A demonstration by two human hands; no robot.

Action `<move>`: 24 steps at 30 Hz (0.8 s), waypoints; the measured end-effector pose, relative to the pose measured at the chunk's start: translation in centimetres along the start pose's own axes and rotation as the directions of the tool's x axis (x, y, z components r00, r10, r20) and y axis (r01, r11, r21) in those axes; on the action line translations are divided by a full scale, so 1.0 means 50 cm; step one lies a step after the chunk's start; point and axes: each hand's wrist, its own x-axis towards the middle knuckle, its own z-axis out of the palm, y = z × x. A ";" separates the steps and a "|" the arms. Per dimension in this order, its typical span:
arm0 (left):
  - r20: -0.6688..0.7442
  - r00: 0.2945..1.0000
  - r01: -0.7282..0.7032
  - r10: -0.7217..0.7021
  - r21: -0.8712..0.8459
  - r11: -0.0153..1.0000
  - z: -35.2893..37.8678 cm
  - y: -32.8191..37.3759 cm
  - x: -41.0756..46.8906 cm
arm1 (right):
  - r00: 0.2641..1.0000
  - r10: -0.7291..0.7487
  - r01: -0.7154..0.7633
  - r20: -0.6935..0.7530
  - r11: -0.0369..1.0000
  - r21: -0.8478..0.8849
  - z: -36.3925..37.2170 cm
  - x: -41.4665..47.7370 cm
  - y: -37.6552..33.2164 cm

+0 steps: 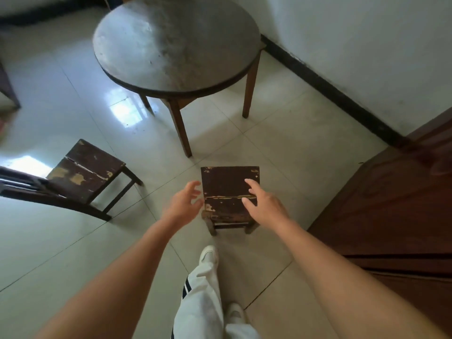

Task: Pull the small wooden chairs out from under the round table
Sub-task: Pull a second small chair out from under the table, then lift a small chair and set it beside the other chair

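A small dark wooden chair [226,184] with a cracked, worn seat stands on the tiled floor just in front of the round table [176,42], clear of its legs. My left hand [183,204] hovers at the seat's left edge with fingers spread, holding nothing. Over the seat's right side is my right hand [265,204], fingers apart and empty. A second dark wooden chair [85,174] stands to the left, well out from the table, its backrest toward the frame's left edge.
A white wall with a black skirting [325,86] runs behind and right of the table. A brown wooden door [396,204] stands at the right. My white-trousered leg and shoe [208,258] are just behind the small chair. Another piece of furniture [7,86] shows at far left.
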 end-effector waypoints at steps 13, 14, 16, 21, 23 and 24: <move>-0.401 0.871 0.134 -0.283 -0.362 0.923 -0.493 -0.183 -0.148 | 0.986 -0.152 0.084 0.073 0.819 0.568 0.020 0.043 -0.504; -0.414 0.859 0.142 -0.301 -0.373 0.917 -0.534 -0.213 -0.150 | 0.982 -0.166 0.084 0.090 0.812 0.577 0.044 0.055 -0.550; -0.422 0.845 0.157 -0.329 -0.393 0.906 -0.611 -0.275 -0.150 | 0.980 -0.162 0.066 0.114 0.809 0.584 0.097 0.079 -0.633; -0.379 0.843 0.229 -0.382 -0.389 0.892 -0.786 -0.426 -0.119 | 0.976 -0.160 0.049 0.145 0.819 0.572 0.231 0.159 -0.831; -0.376 0.848 0.233 -0.373 -0.367 0.900 -0.845 -0.472 -0.104 | 0.974 -0.160 0.041 0.159 0.820 0.571 0.279 0.191 -0.899; -0.377 0.848 0.238 -0.372 -0.357 0.903 -0.872 -0.494 -0.098 | 0.973 -0.155 0.032 0.169 0.822 0.569 0.301 0.207 -0.930</move>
